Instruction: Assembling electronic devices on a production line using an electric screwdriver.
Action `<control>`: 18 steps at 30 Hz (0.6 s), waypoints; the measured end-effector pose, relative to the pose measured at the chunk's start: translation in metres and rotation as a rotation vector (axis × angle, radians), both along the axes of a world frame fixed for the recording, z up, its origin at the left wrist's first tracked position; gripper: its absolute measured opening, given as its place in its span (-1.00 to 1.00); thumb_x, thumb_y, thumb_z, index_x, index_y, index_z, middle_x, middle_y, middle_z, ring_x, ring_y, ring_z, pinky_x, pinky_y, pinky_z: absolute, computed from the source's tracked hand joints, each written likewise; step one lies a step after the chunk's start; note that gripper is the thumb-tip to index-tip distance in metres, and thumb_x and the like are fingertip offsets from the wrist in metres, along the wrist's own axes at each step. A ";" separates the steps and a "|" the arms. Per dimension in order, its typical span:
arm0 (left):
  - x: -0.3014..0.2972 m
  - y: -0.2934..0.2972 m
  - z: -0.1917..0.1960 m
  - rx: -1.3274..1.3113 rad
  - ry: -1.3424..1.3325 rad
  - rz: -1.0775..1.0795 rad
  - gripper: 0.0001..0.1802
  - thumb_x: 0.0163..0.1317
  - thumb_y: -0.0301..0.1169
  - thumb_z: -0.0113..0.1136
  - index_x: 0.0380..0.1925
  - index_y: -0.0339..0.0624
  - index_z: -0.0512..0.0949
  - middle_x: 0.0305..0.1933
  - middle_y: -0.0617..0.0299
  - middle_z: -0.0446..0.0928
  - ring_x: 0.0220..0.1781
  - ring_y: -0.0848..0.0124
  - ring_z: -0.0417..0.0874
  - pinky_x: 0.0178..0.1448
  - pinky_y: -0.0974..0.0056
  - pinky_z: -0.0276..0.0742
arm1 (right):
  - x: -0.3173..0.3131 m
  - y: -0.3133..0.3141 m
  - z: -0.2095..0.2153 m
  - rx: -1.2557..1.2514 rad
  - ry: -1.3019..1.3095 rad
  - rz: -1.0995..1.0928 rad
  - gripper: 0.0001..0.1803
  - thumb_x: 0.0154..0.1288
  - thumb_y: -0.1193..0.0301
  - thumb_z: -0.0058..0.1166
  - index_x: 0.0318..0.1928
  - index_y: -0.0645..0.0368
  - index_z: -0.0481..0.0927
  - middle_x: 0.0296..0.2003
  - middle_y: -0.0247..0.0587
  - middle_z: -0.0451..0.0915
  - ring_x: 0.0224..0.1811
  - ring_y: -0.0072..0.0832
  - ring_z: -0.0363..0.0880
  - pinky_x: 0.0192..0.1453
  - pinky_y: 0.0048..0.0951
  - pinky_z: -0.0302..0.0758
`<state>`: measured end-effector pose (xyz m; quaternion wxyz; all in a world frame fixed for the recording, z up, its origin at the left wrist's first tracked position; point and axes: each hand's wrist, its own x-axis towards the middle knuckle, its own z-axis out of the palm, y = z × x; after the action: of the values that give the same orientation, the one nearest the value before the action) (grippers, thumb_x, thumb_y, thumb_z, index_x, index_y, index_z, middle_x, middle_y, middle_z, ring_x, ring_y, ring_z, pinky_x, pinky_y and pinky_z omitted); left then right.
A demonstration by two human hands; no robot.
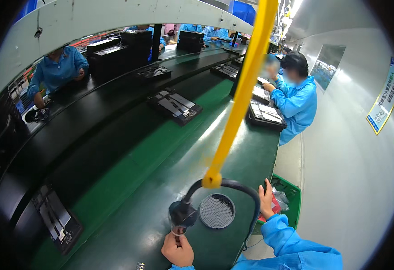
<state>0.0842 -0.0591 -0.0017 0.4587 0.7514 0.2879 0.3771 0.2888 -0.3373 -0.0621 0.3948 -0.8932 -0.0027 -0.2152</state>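
Just below the black cup (pixel 182 213) at the end of a bendy black tube (pixel 253 198), the left hand (pixel 177 253) pinches a small dark piece (pixel 178 241) between thumb and fingers; the piece is too hidden to make out. A clear ring (pixel 178 231) sits right at these fingertips, between them and the cup. Beside the cup, up and to the right of the pinch, a round grey dish (pixel 217 211) with rows of small dots lies on the green table (pixel 134 225).

Farther right of that grip, the right hand (pixel 265 201) is at the table's edge with its fingers loosely spread and nothing visible in it; whether it touches the edge, I cannot tell. Close beside it, a green basket (pixel 299 202) holds a clear plastic bag (pixel 281 198) and something red (pixel 276 208).

Above the pinch, a yellow pole (pixel 238 108) slants down to the tube. Well to its left lies a black tray (pixel 57 217) of flat parts; farther ahead lies another tray (pixel 175 105). Beyond the right hand, a co-worker in blue (pixel 301 99) bends over more trays (pixel 267 113).
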 end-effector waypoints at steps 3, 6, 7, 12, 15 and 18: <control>-0.001 0.000 -0.005 0.031 0.011 -0.001 -0.88 0.08 -0.46 0.19 -0.51 -0.31 0.52 -0.52 -0.04 0.49 -0.47 -0.04 0.51 -0.39 0.06 0.40 | 0.000 0.001 -0.001 -0.020 -0.017 -0.006 -0.52 0.34 0.36 -0.10 0.21 0.31 0.28 0.08 0.11 0.35 0.14 -0.07 0.35 0.23 -0.26 0.27; -0.002 0.001 0.000 -0.034 0.029 -0.017 -0.90 0.02 -0.51 0.18 -0.43 -0.30 0.56 -0.52 0.02 0.52 -0.54 0.10 0.54 -0.45 0.18 0.42 | 0.002 0.002 -0.006 -0.037 -0.040 -0.011 -0.52 0.34 0.35 -0.09 0.21 0.29 0.29 0.07 0.12 0.35 0.13 -0.06 0.36 0.22 -0.27 0.28; -0.002 0.002 0.002 -0.121 0.031 -0.027 -0.85 -0.04 -0.56 0.16 -0.39 -0.29 0.57 -0.54 0.07 0.52 -0.62 0.20 0.54 -0.52 0.26 0.41 | 0.002 0.003 -0.007 -0.041 -0.044 -0.010 -0.52 0.34 0.35 -0.09 0.21 0.28 0.28 0.07 0.11 0.35 0.13 -0.06 0.35 0.22 -0.26 0.28; -0.001 -0.001 -0.002 -0.061 0.028 -0.022 -0.91 -0.04 -0.55 0.18 -0.47 -0.31 0.55 -0.57 0.09 0.48 -0.61 0.18 0.52 -0.54 0.23 0.37 | 0.001 -0.001 -0.006 0.013 -0.056 0.001 -0.52 0.34 0.35 -0.09 0.22 0.28 0.28 0.08 0.11 0.33 0.13 -0.05 0.34 0.22 -0.24 0.28; 0.000 -0.006 0.000 -0.016 -0.002 -0.026 -0.91 -0.05 -0.54 0.19 -0.48 -0.31 0.55 -0.58 0.09 0.47 -0.60 0.18 0.52 -0.53 0.21 0.36 | 0.001 -0.007 -0.014 0.006 -0.063 -0.059 -0.51 0.31 0.37 -0.06 0.21 0.27 0.28 0.09 0.19 0.30 0.13 0.02 0.32 0.23 -0.20 0.26; -0.002 -0.006 0.002 0.033 0.019 0.004 -0.87 -0.04 -0.48 0.25 -0.47 -0.30 0.58 -0.59 0.09 0.49 -0.59 0.16 0.52 -0.51 0.17 0.37 | -0.001 0.003 -0.012 0.111 -0.103 0.007 -0.51 0.29 0.38 -0.04 0.20 0.28 0.29 0.09 0.21 0.29 0.14 0.04 0.31 0.24 -0.19 0.26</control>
<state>0.0819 -0.0655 0.0008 0.4428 0.7616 0.2877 0.3756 0.2881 -0.3339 -0.0739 0.4438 -0.8577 -0.0141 -0.2593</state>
